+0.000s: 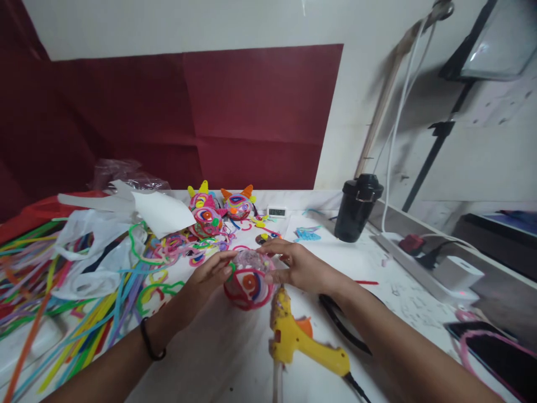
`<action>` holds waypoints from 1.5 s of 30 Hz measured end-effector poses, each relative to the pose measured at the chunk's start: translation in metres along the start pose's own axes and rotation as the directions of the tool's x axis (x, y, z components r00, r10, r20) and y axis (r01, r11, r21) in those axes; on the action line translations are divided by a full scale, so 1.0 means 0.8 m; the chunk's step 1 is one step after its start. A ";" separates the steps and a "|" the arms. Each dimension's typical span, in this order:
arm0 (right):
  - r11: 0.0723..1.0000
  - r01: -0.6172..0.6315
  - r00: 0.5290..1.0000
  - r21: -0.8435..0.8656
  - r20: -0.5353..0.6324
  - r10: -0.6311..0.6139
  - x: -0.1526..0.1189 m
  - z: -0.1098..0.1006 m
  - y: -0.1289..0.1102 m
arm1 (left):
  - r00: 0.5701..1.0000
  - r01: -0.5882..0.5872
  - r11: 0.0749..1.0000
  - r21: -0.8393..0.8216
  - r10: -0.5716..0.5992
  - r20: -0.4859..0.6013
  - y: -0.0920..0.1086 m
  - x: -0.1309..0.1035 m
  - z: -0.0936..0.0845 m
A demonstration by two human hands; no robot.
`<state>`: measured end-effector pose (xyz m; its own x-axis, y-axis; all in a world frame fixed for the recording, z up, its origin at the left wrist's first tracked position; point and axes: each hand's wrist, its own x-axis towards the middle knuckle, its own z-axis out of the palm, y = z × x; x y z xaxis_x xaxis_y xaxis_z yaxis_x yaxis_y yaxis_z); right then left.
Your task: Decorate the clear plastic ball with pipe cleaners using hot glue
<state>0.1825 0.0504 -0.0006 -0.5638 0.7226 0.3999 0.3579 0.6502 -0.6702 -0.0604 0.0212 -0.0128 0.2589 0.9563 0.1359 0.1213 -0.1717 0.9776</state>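
Observation:
Between my two hands sits a clear ball partly wrapped in pipe cleaners, with an orange eye shape on its front and a bare see-through top. My left hand grips its left side, fingers along the upper edge. On the other side my right hand holds it with the thumb near the front and the fingers over the top right. Just below my right hand lies a yellow hot glue gun, nozzle pointing away, a glue stick out of its back end.
Loose coloured pipe cleaners and a white plastic bag cover the left. Finished pipe-cleaner balls with horns stand at the back, beside a small digital clock. To the right are a black cup, a power strip and a phone.

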 end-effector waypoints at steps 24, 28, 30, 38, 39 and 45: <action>0.991 0.021 0.999 0.131 0.047 -0.027 -0.002 -0.006 0.012 | 0.995 -0.097 0.994 0.045 0.096 0.020 -0.031 -0.008 0.000; 0.991 0.031 0.998 0.128 0.044 -0.037 -0.001 -0.006 0.013 | 0.996 -0.091 0.995 0.049 0.090 0.027 -0.030 -0.010 0.002; 0.991 0.041 0.998 0.127 0.044 -0.047 -0.001 -0.006 0.012 | 0.995 -0.099 0.993 0.061 0.098 0.011 -0.029 -0.011 0.003; 0.992 0.054 0.994 0.111 0.084 -0.063 -0.004 -0.015 0.007 | 0.991 -0.095 0.985 0.142 0.108 -0.083 -0.032 -0.015 0.011; 0.992 0.057 0.994 0.111 0.090 -0.068 -0.004 -0.016 0.007 | 0.990 -0.102 0.984 0.148 0.115 -0.084 -0.031 -0.016 0.011; 0.992 0.079 0.990 0.102 0.111 -0.090 -0.005 -0.018 0.008 | 0.992 -0.117 0.983 0.145 0.122 -0.026 -0.024 -0.023 0.011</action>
<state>0.1978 0.0553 0.0028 -0.6729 0.6305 0.3869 0.2342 0.6777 -0.6971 -0.0589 0.0048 -0.0355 0.2467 0.9341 0.2581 0.2277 -0.3148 0.9215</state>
